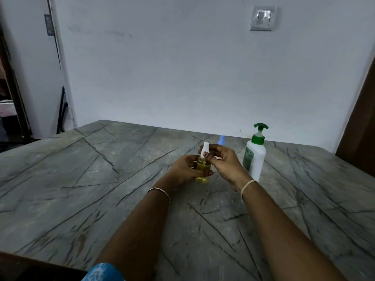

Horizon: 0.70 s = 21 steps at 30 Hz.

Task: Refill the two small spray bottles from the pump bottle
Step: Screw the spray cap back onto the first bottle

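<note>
Nearest us, a blue sleeve (102, 272) is cut off by the lower edge. Both our forearms reach forward over the grey surface (81, 179). Our left hand (185, 169) wraps the yellow bottle (203, 166), fingers curled shut around its body and hiding most of it. Our right hand (225, 163) pinches the white sprayer (204, 150) at its top. The pump bottle (254, 157) stands upright just right of the hands. Behind the right hand, only the tip of a blue bottle (221, 139) shows.
</note>
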{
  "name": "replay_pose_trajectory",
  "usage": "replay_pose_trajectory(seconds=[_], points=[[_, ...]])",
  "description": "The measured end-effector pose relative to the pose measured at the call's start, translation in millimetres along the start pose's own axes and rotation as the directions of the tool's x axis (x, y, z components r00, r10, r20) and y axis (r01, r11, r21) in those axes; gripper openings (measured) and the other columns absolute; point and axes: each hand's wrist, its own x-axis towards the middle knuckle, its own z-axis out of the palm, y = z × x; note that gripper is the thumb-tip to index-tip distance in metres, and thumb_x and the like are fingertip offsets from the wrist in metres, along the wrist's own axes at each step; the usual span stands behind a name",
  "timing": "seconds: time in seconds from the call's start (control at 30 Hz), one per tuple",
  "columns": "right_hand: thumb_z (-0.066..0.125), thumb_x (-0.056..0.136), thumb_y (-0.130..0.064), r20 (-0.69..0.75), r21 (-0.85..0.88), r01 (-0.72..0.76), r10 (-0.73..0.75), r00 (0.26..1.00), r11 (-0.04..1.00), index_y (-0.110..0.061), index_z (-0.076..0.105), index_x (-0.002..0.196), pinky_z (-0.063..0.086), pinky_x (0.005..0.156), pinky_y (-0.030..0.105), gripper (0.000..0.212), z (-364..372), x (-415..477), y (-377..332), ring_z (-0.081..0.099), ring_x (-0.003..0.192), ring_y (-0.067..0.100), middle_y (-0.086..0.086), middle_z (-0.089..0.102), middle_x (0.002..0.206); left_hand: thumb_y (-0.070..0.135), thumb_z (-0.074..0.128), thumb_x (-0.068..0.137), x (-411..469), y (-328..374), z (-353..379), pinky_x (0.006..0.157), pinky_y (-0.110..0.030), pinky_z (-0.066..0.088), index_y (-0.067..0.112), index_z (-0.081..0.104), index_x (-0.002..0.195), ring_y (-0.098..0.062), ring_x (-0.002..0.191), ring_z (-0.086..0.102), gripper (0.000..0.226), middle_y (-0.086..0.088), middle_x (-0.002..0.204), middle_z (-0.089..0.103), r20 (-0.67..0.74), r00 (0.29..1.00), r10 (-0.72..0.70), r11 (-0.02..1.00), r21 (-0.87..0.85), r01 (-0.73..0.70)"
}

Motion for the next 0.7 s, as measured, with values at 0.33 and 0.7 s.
replay_pose_trajectory(seconds=[0.33, 0.7], points=[[0.070, 0.085, -0.016, -0.135, -0.121, 0.018, -0.034, 0.990, 0.992, -0.009, 0.064, 0.118, 0.049, 0.074, 0.010, 0.034, 7, 5, 6, 0.065, 0.100, 0.011, 0.003, 0.071, 0.106, 0.024, 0.082, 0.069, -1, 4, 3, 0.082, -0.023, 0.054, 0.014, 0.069, 0.105, -0.010, 0.086, 0.070, 0.040, -0.003, 0.097, 0.074, -0.069, 0.994, 0.079, 0.985, 0.157, -0.068], [0.071, 0.085, -0.016, -0.266, -0.296, 0.034, -0.116, 0.957, 0.955, -0.015, 0.065, 0.115, 0.050, 0.082, 0.021, 0.030, 18, -1, 3, 0.064, 0.096, 0.007, 0.002, 0.071, 0.108, 0.016, 0.080, 0.072, -2, 7, 5, 0.056, 0.000, 0.043, 0.010, 0.070, 0.103, 0.009, 0.067, 0.056, 0.033, 0.005, 0.084, 0.066, -0.130, 0.982, 0.138, 0.957, 0.273, -0.098]])
